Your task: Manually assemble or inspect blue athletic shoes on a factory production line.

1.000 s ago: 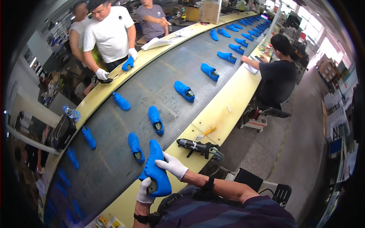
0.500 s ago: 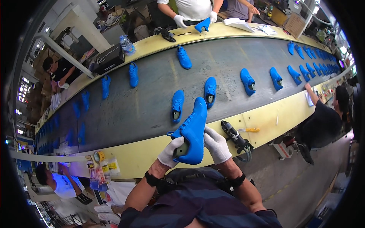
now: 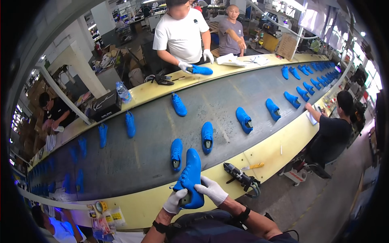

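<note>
A gloved left hand (image 3: 175, 201) clasped a blue shoe (image 3: 193, 172) near its opening while the right hand (image 3: 212, 191) gripped its side, toe pointing past the yellow surface (image 3: 142, 204)'s edge toward a conveyor belt (image 3: 133, 172), bare left of the nearest resting shoe (image 3: 176, 153).

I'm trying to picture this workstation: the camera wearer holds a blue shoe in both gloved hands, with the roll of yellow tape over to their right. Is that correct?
No, the head view shows the roll of yellow tape to their left. Their gloved left hand and right hand hold the blue shoe.
</note>
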The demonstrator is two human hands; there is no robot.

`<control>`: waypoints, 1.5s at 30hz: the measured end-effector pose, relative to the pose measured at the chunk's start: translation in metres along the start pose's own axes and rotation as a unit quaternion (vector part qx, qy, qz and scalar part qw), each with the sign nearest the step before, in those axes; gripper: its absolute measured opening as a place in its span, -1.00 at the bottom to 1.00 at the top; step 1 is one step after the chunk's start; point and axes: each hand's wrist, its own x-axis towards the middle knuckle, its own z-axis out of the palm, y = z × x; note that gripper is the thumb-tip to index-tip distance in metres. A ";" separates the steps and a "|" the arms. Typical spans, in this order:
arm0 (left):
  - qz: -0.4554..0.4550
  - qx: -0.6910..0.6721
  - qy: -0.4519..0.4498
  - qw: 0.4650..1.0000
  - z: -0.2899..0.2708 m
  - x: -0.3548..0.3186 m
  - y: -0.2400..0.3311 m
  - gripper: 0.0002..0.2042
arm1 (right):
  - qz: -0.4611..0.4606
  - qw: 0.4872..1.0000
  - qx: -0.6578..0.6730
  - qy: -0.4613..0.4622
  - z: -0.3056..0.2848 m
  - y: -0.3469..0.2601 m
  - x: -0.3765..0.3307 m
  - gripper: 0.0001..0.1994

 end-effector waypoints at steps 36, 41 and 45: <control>-0.098 -0.101 0.305 0.942 -0.098 0.042 -0.095 -0.49 | 0.271 0.591 -0.358 0.670 -0.595 0.218 -0.006 -0.54; -0.108 -0.101 0.345 0.927 -0.091 0.031 -0.103 -0.48 | 0.240 0.630 -0.391 0.627 -0.595 0.222 0.013 -0.70; -0.137 -0.101 0.347 0.922 -0.092 0.033 -0.104 -0.48 | 0.236 0.626 -0.430 0.606 -0.622 0.249 0.016 -0.72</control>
